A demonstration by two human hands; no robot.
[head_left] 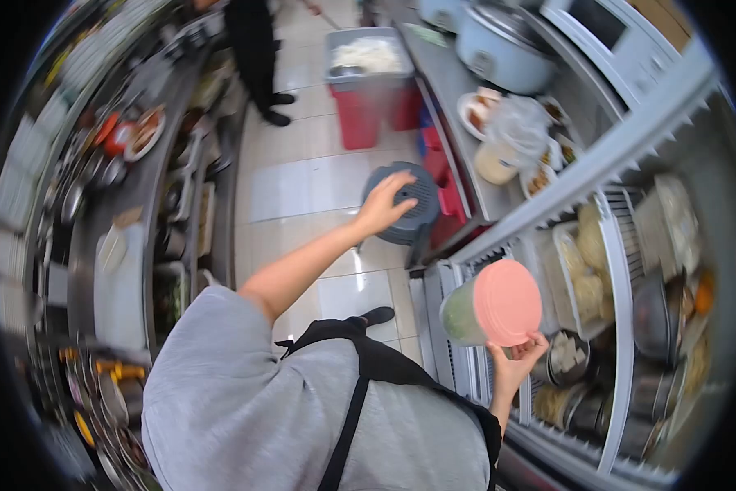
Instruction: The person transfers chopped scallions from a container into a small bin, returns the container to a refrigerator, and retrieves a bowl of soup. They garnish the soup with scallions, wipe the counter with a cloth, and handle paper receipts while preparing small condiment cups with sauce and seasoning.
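My right hand (519, 357) is closed on the edge of a round tub with a pink lid (508, 301); green contents show through its translucent side. The tub is at the front of an open fridge, beside a white container of pale food (579, 274) and a metal pot with white cubes (566, 353). My left hand (387, 203) is stretched out over a grey round stool (411, 214), fingers apart, with nothing in it.
Another person in black (252, 57) stands at the upper left. Beyond the stool is a grey tub of rice (366, 56) on a red bin (356, 119). A steel counter on the right holds a rice cooker (503, 51); a worktop (122, 282) lines the left.
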